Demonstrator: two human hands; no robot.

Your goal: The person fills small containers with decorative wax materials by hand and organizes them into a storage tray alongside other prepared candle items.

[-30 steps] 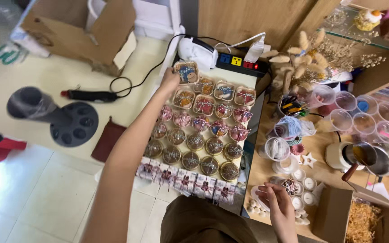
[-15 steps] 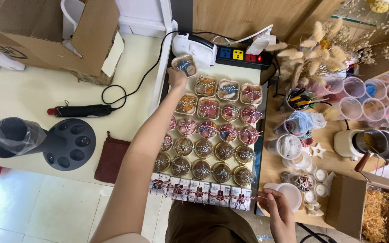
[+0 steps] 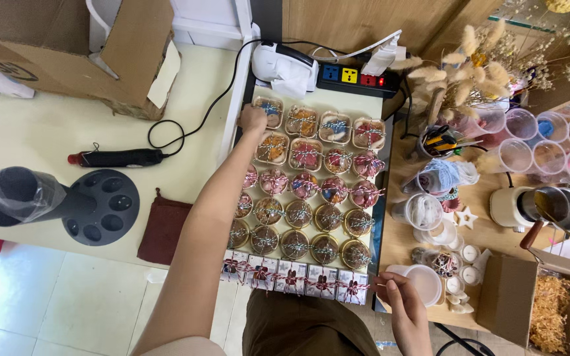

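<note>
The right hand (image 3: 409, 315) waits near, fingers curled loosely by a white cup (image 3: 425, 282), holding nothing I can see. Far off, the left hand (image 3: 253, 120) pinches a tied candle (image 3: 268, 112) at the tray's (image 3: 380, 198) far left corner. It is best set down gently, in line with its row.
</note>
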